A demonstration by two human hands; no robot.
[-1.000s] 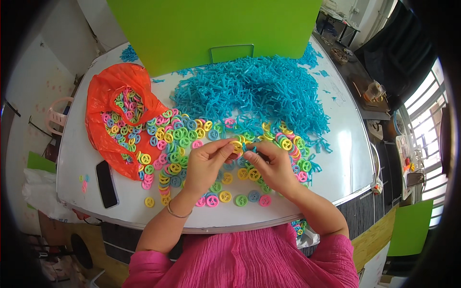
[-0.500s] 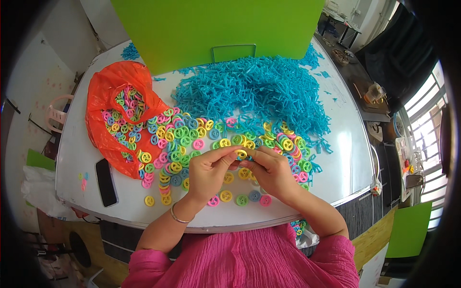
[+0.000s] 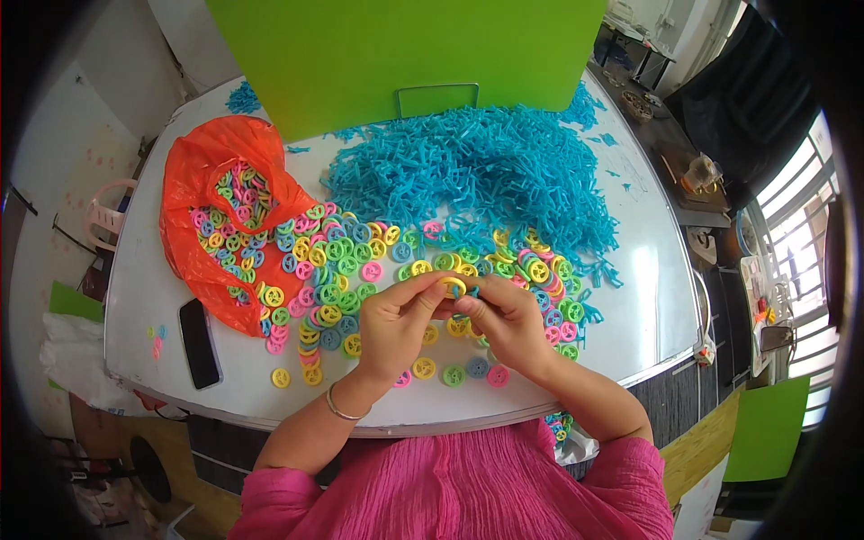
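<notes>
My left hand (image 3: 392, 326) pinches a small yellow plastic wheel (image 3: 453, 285) between thumb and fingers, over the middle of the table. Close against it, my right hand (image 3: 513, 322) is closed on a small blue plastic piece (image 3: 474, 291), which shows only in part at the wheel's right side. Whether the blue piece passes through the wheel, I cannot tell. Beneath and around both hands lie loose spoked wheels (image 3: 347, 265) in yellow, green, pink and blue. A large heap of thin blue plastic pieces (image 3: 486, 166) lies beyond my hands.
At the left, an orange-red plastic bag (image 3: 184, 166) lies open with many wheels spilling from it. A dark phone (image 3: 199, 344) rests near the table's (image 3: 621, 346) front left. Behind the blue heap stands a green panel (image 3: 405, 54) with a metal handle (image 3: 438, 87).
The yellow wheel has turned slightly between my fingers, and more of the blue piece shows beside it. My left hand has shifted a little to the right.
</notes>
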